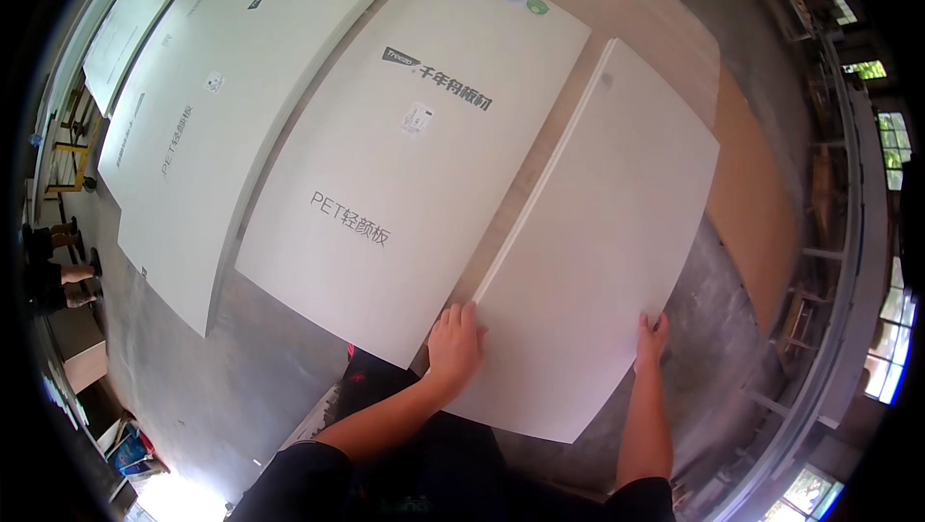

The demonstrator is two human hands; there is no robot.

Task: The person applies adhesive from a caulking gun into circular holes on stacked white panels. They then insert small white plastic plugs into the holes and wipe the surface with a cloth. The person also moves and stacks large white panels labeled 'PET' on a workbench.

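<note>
A plain white board [588, 233], long and flat, lies in front of me at the right of the middle. My left hand [455, 347] is at its left edge near the close end, fingers bent over that edge. On the opposite long edge, my right hand [652, 337] grips the board with the thumb on the upper side and the other fingers partly hidden by it. To the left lies a white printed board [414, 165] with a small white label and coloured stickers at its far end; a narrow gap separates it from the plain board.
A thick stack of white boards [222, 107] stands further left, with a smaller white panel [125, 40] beyond. Brown sheet material [756, 204] lies at the right. Grey concrete floor [212, 387] shows at the lower left. Another person's legs [72, 271] are at the left edge.
</note>
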